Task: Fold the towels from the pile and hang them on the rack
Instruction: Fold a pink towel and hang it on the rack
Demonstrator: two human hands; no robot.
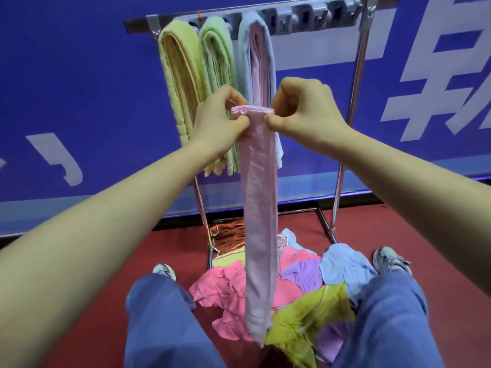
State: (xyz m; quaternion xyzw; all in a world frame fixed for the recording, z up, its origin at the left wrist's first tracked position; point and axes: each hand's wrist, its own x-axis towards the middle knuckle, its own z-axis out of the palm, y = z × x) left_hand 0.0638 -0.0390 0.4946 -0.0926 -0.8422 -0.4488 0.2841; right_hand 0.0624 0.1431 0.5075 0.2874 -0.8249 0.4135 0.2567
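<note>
A pale pink towel (260, 221), folded into a long narrow strip, hangs straight down in front of me. My left hand (220, 120) pinches its top left corner and my right hand (305, 107) pinches its top right corner. Behind my hands stands the metal rack (356, 75), with a yellow towel (180, 81), a green towel (218, 62) and a pale blue and pink towel (256, 57) draped over its top bar. On the floor below lies the pile (305, 301) of loose towels: pink, purple, light blue and yellow-green.
A blue wall with large white characters (438, 75) stands right behind the rack. The floor is red. An orange towel (229, 235) lies by the rack's base. My legs in blue trousers (164, 322) flank the pile, with a shoe (390, 258) on either side.
</note>
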